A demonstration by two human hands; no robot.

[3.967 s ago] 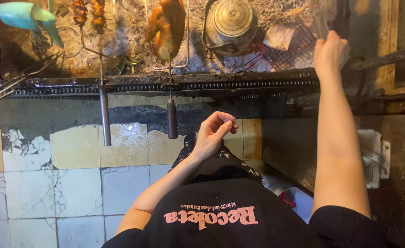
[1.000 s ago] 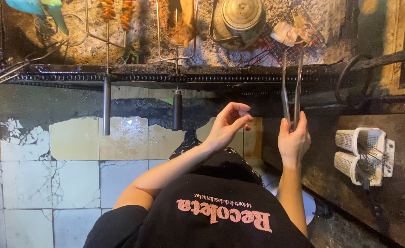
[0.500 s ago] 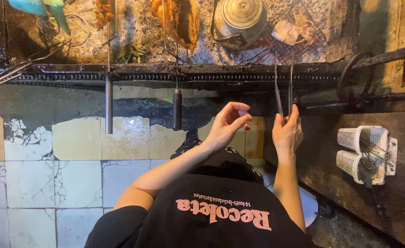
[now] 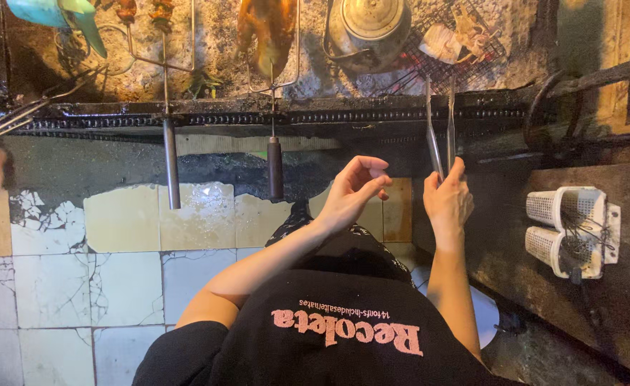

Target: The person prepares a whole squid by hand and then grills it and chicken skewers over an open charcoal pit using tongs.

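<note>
My right hand (image 4: 449, 204) pinches the tongs (image 4: 440, 129), left hand (image 4: 354, 193) spread, empty — a loose grip could drop them onto the grill (image 4: 272, 118).

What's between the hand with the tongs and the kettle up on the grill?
In the head view, only the dark grill edge lies between the right hand holding the tongs and the kettle.

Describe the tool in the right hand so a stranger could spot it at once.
Find the charcoal grill along the top. At its front edge, right of centre, the right hand holds metal tongs pointing at the coals. Unlike the skewer handles hanging to the left, they have two thin arms.
</note>
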